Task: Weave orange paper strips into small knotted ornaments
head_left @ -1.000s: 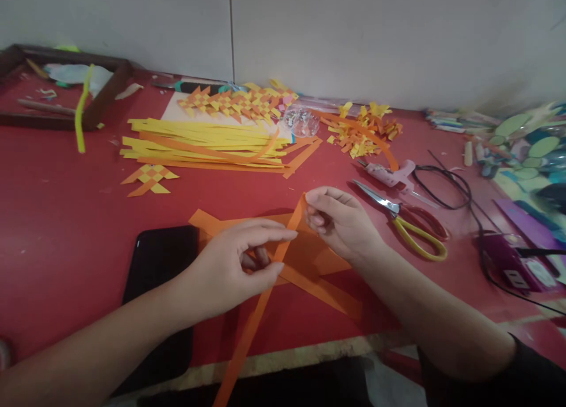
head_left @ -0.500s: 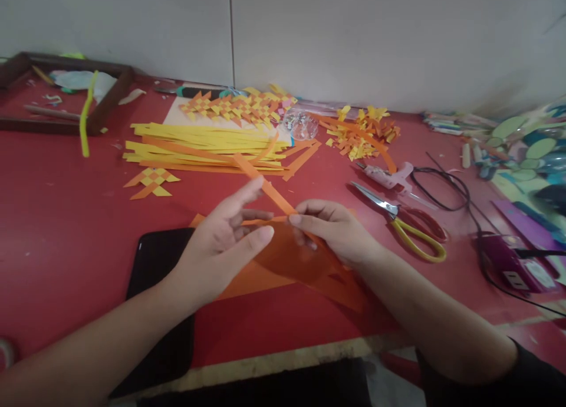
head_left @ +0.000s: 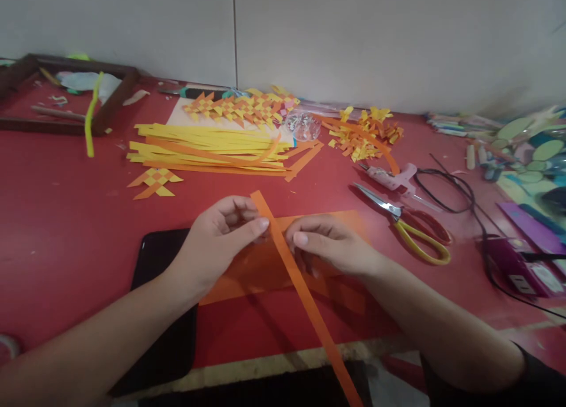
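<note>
A long orange paper strip [head_left: 300, 289] slants from between my hands down past the table's front edge. My left hand [head_left: 225, 236] is closed, its thumb and fingers pinching the strip near its top end. My right hand [head_left: 329, 245] is curled at the strip's right edge, thumb and fingertips against it; the exact hold is partly hidden. Beneath both hands lie orange paper sheets [head_left: 247, 277]. A black phone-like slab [head_left: 163, 312] is partly under my left forearm. Left of my hands rests a woven yellow-and-orange paper fish [head_left: 155, 183].
Beyond my hands is a pile of yellow and orange strips [head_left: 207, 144], with several woven fish [head_left: 241, 107] behind it. To the right are scissors [head_left: 402, 221], a pink glue gun [head_left: 393, 180], its black cable [head_left: 471, 200] and paper scraps [head_left: 365, 135]. A wooden frame [head_left: 117, 97] stands far left.
The strip has swung outward and now hangs toward me over the table edge. My left hand has closed from open fingers onto its upper end. My right hand has shifted slightly down.
</note>
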The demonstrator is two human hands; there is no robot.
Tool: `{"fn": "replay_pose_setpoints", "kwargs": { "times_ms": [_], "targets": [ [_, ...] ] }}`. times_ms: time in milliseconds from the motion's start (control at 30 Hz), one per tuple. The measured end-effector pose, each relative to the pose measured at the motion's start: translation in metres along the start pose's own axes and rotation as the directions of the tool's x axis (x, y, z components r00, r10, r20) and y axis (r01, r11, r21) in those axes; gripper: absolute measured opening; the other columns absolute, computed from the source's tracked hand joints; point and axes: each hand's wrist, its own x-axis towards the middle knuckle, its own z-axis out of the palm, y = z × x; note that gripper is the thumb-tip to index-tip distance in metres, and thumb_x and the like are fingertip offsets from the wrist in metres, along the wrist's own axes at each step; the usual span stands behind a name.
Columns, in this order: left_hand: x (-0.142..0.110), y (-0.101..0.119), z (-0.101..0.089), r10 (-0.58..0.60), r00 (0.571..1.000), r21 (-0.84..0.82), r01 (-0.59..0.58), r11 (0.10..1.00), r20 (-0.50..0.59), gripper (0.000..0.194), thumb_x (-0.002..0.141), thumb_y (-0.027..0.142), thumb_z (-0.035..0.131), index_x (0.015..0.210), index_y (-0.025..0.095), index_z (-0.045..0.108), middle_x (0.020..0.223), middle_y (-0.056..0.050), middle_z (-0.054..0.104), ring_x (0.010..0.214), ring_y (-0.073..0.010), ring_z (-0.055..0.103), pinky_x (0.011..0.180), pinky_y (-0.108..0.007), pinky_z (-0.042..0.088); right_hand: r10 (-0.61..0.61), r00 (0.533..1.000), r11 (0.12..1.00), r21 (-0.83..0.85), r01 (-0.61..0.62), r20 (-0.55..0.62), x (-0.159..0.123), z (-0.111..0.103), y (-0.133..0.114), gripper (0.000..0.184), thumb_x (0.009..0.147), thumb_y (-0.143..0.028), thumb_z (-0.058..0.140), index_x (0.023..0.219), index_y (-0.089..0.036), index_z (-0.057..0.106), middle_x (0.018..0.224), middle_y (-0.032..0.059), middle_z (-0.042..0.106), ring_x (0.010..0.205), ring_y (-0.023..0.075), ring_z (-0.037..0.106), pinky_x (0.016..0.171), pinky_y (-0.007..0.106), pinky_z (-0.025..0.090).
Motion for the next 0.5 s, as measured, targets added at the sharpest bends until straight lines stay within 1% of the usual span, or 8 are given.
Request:
{"fn": "replay_pose_setpoints", "kwargs": {
  "times_ms": [33,100,200,267,333,400,500],
  "targets": [
    [-0.001,0.0,0.001,-0.011,0.999,0.042,0.009,0.999,0.05,0.022,0.075,0.022,0.079,0.083,0.017,0.06,0.074,0.005,0.063,0.068,-0.0072,0.064,0.068,-0.018,0.055,-0.047,0.996,0.999,0.02,0.048,-0.071,0.001,0.002,0.001,0.031,0.082,-0.045,0.071,0.073,-0.016,0.065,0.055,-0.0034,0.059,0.044,0.0072,0.054,0.04,0.017,0.044],
    [-0.001,0.0,0.002,-0.035,0.994,0.123,0.022,0.992,0.104,0.022,0.075,0.024,0.079,0.08,0.016,0.059,0.075,0.004,0.064,0.069,-0.0084,0.066,0.069,-0.019,0.056,-0.1,0.982,0.994,0.023,0.105,-0.159,0.004,0.005,0.004,0.024,0.078,-0.039,0.076,0.076,-0.017,0.066,0.058,-0.004,0.059,0.045,0.0068,0.054,0.041,0.017,0.045],
    [-0.002,0.0,0.002,-0.066,0.988,0.163,0.043,0.986,0.138,0.026,0.074,0.027,0.081,0.08,0.016,0.058,0.076,0.003,0.065,0.071,-0.0114,0.069,0.07,-0.022,0.057,-0.115,0.972,0.993,0.004,0.119,-0.206,0.007,0.009,0.006,0.024,0.073,-0.034,0.08,0.076,-0.016,0.065,0.059,-0.004,0.06,0.042,0.0054,0.051,0.04,0.017,0.043],
    [-0.002,0.001,0.002,-0.065,0.986,0.158,0.04,0.987,0.153,0.026,0.074,0.028,0.081,0.08,0.017,0.059,0.077,0.003,0.065,0.07,-0.0111,0.068,0.07,-0.022,0.057,-0.107,0.968,0.994,-0.007,0.109,-0.228,0.008,0.01,0.005,0.025,0.072,-0.034,0.08,0.073,-0.016,0.064,0.055,-0.0043,0.059,0.04,0.0054,0.05,0.039,0.017,0.041],
    [-0.002,0.002,0.002,-0.054,0.987,0.15,0.031,0.988,0.15,0.023,0.076,0.03,0.079,0.081,0.017,0.061,0.077,0.002,0.066,0.07,-0.0106,0.067,0.069,-0.021,0.057,-0.086,0.968,0.996,-0.023,0.083,-0.235,0.008,0.008,0.003,0.024,0.071,-0.033,0.08,0.07,-0.016,0.062,0.05,-0.0051,0.057,0.038,0.0058,0.048,0.037,0.017,0.038],
    [-0.002,0.002,0.002,-0.048,0.991,0.135,0.031,0.99,0.121,0.022,0.078,0.034,0.077,0.084,0.018,0.063,0.082,0.001,0.067,0.072,-0.011,0.068,0.069,-0.021,0.057,-0.062,0.965,0.998,-0.033,0.055,-0.253,0.008,0.003,0.0,0.023,0.07,-0.03,0.079,0.067,-0.016,0.061,0.045,-0.0064,0.053,0.035,0.0053,0.044,0.034,0.016,0.033],
    [-0.002,0.001,0.001,-0.047,0.997,0.114,0.039,0.993,0.061,0.025,0.078,0.037,0.077,0.092,0.019,0.066,0.089,0.0,0.069,0.074,-0.0119,0.07,0.069,-0.022,0.058,-0.046,0.938,0.998,0.022,0.057,-0.343,0.007,-0.008,-0.003,0.02,0.068,-0.027,0.076,0.063,-0.017,0.059,0.042,-0.0081,0.048,0.033,0.004,0.038,0.033,0.016,0.024]
  ]
}}
